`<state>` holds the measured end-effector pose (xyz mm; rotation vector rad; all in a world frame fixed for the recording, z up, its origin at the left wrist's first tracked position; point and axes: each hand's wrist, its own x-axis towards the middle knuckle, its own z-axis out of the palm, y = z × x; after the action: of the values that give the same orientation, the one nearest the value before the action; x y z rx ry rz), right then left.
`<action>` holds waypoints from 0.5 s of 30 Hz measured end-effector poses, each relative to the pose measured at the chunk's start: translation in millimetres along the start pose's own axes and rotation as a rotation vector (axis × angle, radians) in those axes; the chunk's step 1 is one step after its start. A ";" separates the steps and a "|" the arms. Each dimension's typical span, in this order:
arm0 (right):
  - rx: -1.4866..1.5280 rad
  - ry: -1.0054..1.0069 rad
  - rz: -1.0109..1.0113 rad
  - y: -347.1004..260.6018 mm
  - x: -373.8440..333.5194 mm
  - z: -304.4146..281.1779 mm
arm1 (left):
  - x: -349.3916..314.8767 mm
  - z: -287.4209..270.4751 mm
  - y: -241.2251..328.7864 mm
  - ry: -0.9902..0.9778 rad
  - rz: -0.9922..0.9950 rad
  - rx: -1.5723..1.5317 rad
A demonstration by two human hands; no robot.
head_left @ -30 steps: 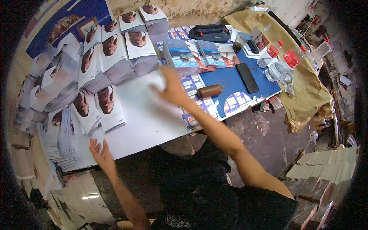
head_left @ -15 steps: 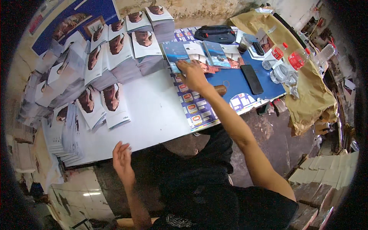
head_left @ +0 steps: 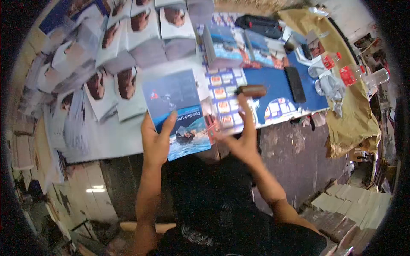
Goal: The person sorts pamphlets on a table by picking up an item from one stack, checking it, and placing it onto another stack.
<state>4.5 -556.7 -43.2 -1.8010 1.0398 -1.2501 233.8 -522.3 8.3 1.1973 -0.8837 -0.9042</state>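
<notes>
While the person looks down from above, both hands are raised over the near edge of a white tabletop (head_left: 115, 141), and a blue booklet (head_left: 179, 113) with a sea scene on its cover is held between them. The left hand (head_left: 157, 143) grips the booklet from below, thumb across the cover and fingers behind, which keeps it flat and facing upward. The right hand (head_left: 242, 138) is at the booklet's right edge with fingers stretched upward; motion blur hides whether it pinches the edge or only steadies it. Beyond the booklet, toward the far side of the tabletop, stacks of printed leaflets (head_left: 128, 55) showing a dark reddish picture lie fanned in overlapping rows, seemingly so that each stack can be reached. To the booklet's right lie a sheet of small coloured labels (head_left: 224, 91), a brown cylindrical object (head_left: 252, 90), a black phone-like slab (head_left: 294, 84) on a blue mat, and further off two clear bottles with red caps (head_left: 341, 70).
</notes>
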 end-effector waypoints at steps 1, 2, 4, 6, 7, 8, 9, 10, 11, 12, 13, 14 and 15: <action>0.083 0.039 0.182 0.9 9.6 -12.0 | -5.4 -3.1 5.5 -0.038 -0.017 -0.011; 0.330 -0.068 0.395 14.0 12.2 -23.3 | -8.1 -5.5 2.5 -0.026 -0.055 0.001; 0.684 -0.288 0.674 28.9 19.3 -38.1 | 2.5 -9.4 -21.4 0.013 -0.062 0.124; 0.918 -0.260 0.832 23.9 24.1 -30.9 | 8.8 -17.4 -60.4 -0.013 -0.111 0.311; 1.029 -0.226 0.889 25.9 29.6 -29.0 | 0.2 -16.7 -68.3 0.110 -0.184 0.400; 1.165 -0.275 0.917 44.0 28.4 -35.7 | -10.3 -21.6 -70.1 0.144 -0.232 0.352; 1.169 -0.267 0.926 43.7 27.9 -34.6 | -19.9 -24.1 -68.6 0.170 -0.282 0.304; 1.103 -0.224 0.937 39.6 29.0 -33.2 | -25.3 -25.3 -65.9 0.166 -0.290 0.308; 1.037 -0.183 0.945 37.8 29.9 -31.0 | -29.1 -24.7 -60.8 0.148 -0.348 0.154; 1.039 -0.171 0.950 43.1 29.9 -24.1 | -31.1 -24.6 -57.2 0.137 -0.397 -0.001; 1.040 -0.176 0.949 44.7 31.1 -20.4 | -31.3 -23.3 -57.2 0.141 -0.394 -0.002; 0.887 -0.272 0.878 44.1 33.1 -16.3 | -29.9 -20.2 -57.5 0.106 -0.400 -0.054; 0.734 -0.371 0.805 42.1 35.5 -11.2 | -29.6 -16.9 -57.1 0.078 -0.405 -0.107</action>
<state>-7.9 -607.8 -62.9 -0.8484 0.8022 -0.6222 232.0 -496.4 -52.8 1.3322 -0.5291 -1.2043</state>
